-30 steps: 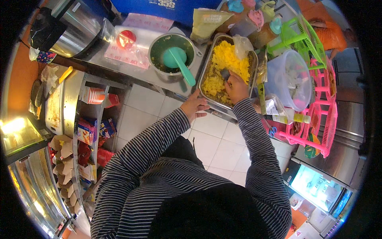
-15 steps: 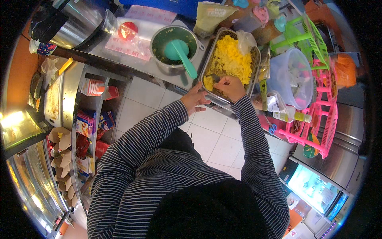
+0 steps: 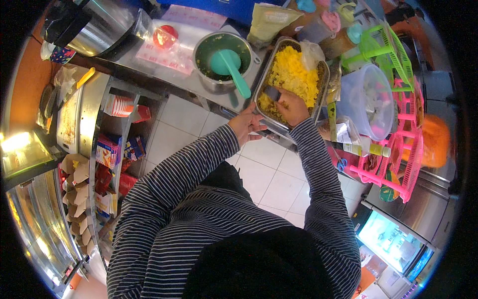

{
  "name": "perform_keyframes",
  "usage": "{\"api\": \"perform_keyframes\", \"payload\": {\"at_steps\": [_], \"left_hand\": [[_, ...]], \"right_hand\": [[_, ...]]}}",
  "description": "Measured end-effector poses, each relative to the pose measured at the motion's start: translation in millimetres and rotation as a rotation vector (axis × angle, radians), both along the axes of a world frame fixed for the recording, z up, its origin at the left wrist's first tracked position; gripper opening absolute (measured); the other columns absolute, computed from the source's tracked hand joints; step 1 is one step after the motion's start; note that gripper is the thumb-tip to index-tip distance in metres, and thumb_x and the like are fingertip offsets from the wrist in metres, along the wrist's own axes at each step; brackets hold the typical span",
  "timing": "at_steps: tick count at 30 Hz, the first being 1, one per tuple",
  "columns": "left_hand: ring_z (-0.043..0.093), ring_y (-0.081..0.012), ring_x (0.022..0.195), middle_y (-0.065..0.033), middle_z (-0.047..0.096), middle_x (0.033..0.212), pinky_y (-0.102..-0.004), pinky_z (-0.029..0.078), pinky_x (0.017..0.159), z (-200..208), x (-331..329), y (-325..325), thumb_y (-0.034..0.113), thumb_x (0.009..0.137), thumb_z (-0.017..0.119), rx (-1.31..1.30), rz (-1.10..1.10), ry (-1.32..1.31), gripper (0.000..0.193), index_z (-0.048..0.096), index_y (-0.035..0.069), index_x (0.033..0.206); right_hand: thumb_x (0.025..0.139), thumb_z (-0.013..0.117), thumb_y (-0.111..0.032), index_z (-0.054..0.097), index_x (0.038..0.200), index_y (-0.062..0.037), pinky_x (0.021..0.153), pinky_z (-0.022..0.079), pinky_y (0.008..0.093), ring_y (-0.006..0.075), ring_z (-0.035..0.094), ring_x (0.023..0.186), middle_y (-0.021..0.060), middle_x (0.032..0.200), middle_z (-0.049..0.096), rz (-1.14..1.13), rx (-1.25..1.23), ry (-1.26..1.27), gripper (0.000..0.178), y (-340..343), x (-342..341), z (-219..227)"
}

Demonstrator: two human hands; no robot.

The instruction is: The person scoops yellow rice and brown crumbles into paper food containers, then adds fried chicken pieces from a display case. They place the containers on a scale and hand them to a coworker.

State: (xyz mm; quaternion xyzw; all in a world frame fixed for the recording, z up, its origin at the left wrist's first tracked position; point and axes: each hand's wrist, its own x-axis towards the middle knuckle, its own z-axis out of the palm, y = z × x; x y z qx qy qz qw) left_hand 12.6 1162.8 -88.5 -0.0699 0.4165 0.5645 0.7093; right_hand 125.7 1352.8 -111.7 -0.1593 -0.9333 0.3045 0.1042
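Observation:
A rectangular metal tray point(image 3: 322, 94) holds crumbly yellow food point(image 3: 294, 70), with darker bits toward its near end. My right hand point(image 3: 294, 107) is closed on a small grey spoon point(image 3: 272, 93) over the tray's near left part; its handle is hidden in my fingers. Beside the tray's near left corner is my left hand point(image 3: 245, 125), fingers apart and nothing held; whether it touches the rim I cannot tell. Left of the tray stands a steel pot point(image 3: 201, 70), a turquoise ladle point(image 3: 234, 72) resting in it with the handle over the near rim.
A clear plastic bag point(image 3: 312, 54) lies on the tray's far right corner. To the right are a translucent tub point(image 3: 366, 102), a pink rack point(image 3: 411, 144), a bottle point(image 3: 379, 150) and blue-handled scissors point(image 3: 341, 163). Shelves with red cups point(image 3: 118, 107) stand at my left.
The spoon has turned in my right hand, its dark face now showing a little farther right. My left hand stays by the corner. The whole view has shifted slightly.

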Motion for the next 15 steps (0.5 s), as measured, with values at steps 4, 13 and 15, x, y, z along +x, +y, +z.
{"api": "perform_keyframes", "payload": {"at_steps": [4,13,15], "left_hand": [[0.049,-0.0241,0.111,-0.009,0.04,0.132,-0.0455,0.036,0.095,-2,-1,0,0.006,0.076,0.048,0.007,0.01,-0.01,0.087,0.002,0.025,0.148],[0.051,-0.0228,0.107,-0.0082,0.047,0.124,-0.045,0.038,0.093,4,3,-5,0.008,0.078,0.047,0.006,0.071,-0.037,0.081,0.009,0.024,0.148],[0.052,-0.0228,0.106,-0.008,0.048,0.124,-0.0443,0.039,0.092,5,3,-6,0.012,0.082,0.047,0.014,0.061,-0.032,0.076,0.011,0.024,0.147]], "right_hand": [[0.074,0.07,-0.009,0.054,0.07,-0.002,0.07,0.049,0.0321,0.024,0.062,0.076,0.0134,0.078,0.062,0.039,-0.158,-0.225,0.018,-6,10,9],[0.081,0.069,-0.018,0.055,0.079,-0.003,0.061,0.048,0.0247,0.011,0.057,0.064,0.0035,0.071,0.06,-0.073,-0.861,-0.416,0.021,35,-2,-1],[0.084,0.067,-0.017,0.055,0.08,-0.003,0.063,0.049,0.0228,0.01,0.056,0.064,0.0028,0.073,0.059,-0.126,-1.047,-0.368,0.019,34,3,-8]]}}
